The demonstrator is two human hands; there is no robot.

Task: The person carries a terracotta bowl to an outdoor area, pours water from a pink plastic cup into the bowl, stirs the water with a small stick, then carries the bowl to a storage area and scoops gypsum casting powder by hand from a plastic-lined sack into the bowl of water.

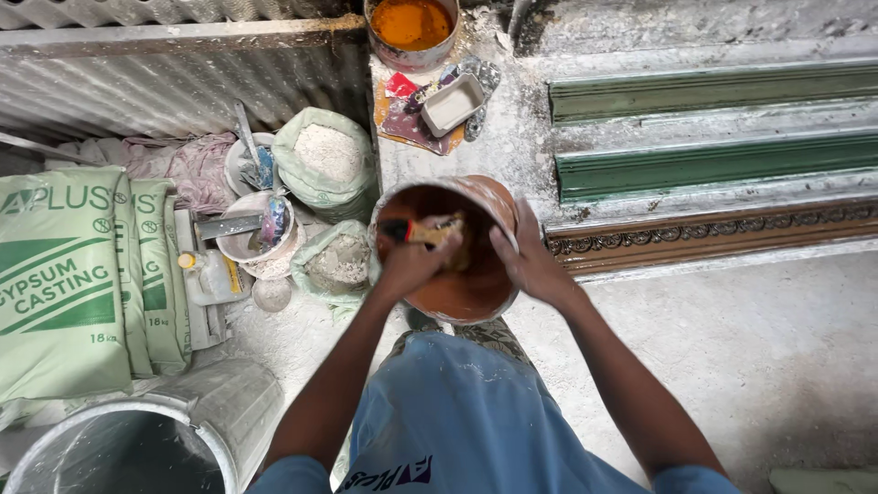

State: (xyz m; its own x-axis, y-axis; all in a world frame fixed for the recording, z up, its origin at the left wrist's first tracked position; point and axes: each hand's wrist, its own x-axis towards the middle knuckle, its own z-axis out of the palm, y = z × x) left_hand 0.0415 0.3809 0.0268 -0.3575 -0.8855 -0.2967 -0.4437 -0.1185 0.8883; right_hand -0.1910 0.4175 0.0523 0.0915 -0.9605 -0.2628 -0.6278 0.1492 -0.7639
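Note:
My left hand (pixel 410 265) is closed around a paintbrush (pixel 422 232) with a dark ferrule and pale wooden handle, held inside a round bucket (pixel 492 195) coated with brown-orange paint. My right hand (pixel 530 263) grips the bucket's right rim and steadies it. The bucket sits in front of my knees, over the white dusty floor. The brush's bristles are hidden behind my fingers.
A can of orange paint (pixel 412 27) and a small grey tray (pixel 451 103) lie beyond the bucket. Green and brown ornate mouldings (pixel 713 165) stretch to the right. Open powder sacks (pixel 325 155), bowls with tools (pixel 261 229), green gypsum bags (pixel 64 284) and a metal drum (pixel 137 439) crowd the left.

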